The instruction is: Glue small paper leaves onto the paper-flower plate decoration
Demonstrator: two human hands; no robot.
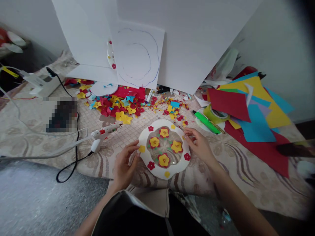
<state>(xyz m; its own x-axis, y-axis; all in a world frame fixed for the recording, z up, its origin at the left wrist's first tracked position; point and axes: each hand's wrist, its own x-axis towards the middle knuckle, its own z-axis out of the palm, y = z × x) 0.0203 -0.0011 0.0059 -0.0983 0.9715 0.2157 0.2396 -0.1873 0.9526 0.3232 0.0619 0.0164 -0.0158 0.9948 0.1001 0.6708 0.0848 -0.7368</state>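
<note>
A white paper ring with a scalloped outline (pixel 147 156) lies in front of me near the table's front edge. Small red and yellow paper flowers dot its rim. Its middle looks see-through and carries several larger yellow-on-red paper flowers (pixel 164 160) with green bits. My left hand (pixel 126 164) grips the ring's left edge with curled fingers, close to a yellow flower. On the opposite side, my right hand (pixel 199 146) has thumb and fingers at the upper right rim, closed on it. The fingertips under the rim are partly hidden.
Behind the ring are a pile of cut paper flowers (pixel 110 106) and scraps. A glue gun (pixel 102 132) and cables lie left. At right are tape (pixel 211 114), a green cutter (pixel 208 123) and coloured sheets (pixel 258 124). A white board (pixel 189 42) stands behind.
</note>
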